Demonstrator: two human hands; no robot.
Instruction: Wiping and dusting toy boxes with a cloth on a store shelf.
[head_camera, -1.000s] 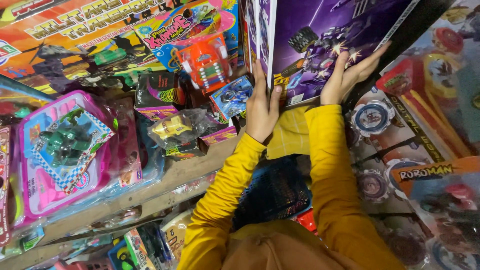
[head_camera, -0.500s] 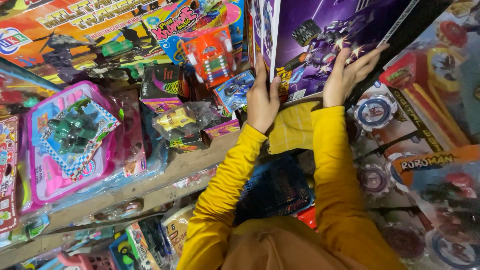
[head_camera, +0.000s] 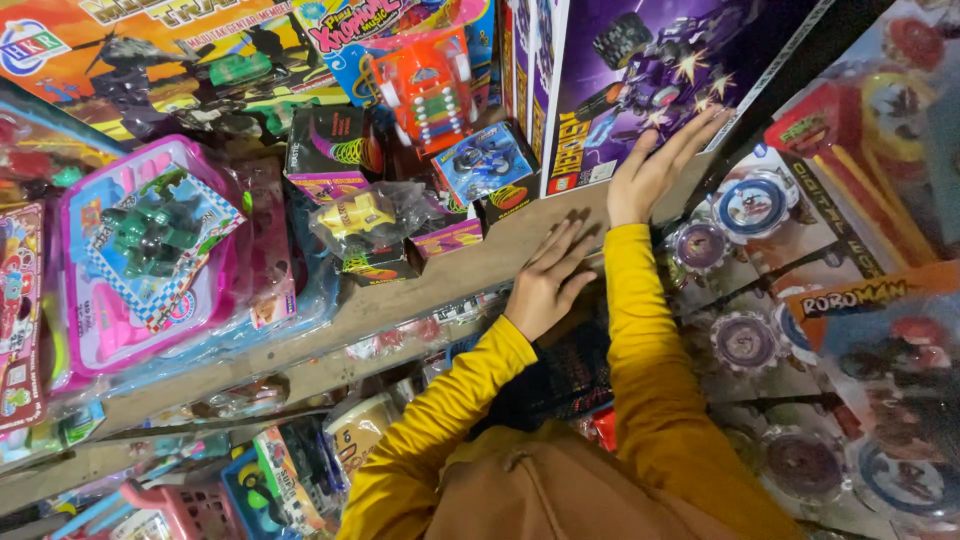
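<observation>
A large purple toy box with a robot picture stands upright on a wooden shelf, pushed in beside other boxes. My right hand lies flat against the box's lower front face, fingers spread. My left hand rests flat on the shelf's front edge just below the box, holding nothing. Both arms wear yellow sleeves.
Small boxed toys and a bagged yellow toy car crowd the shelf to the left. A pink packaged toy set lies further left. Packs of spinning tops hang at the right. More toys fill the shelf below.
My left hand has come off the purple box and dropped to the shelf edge. The box now stands further back on the shelf. The right hand stays on its face.
</observation>
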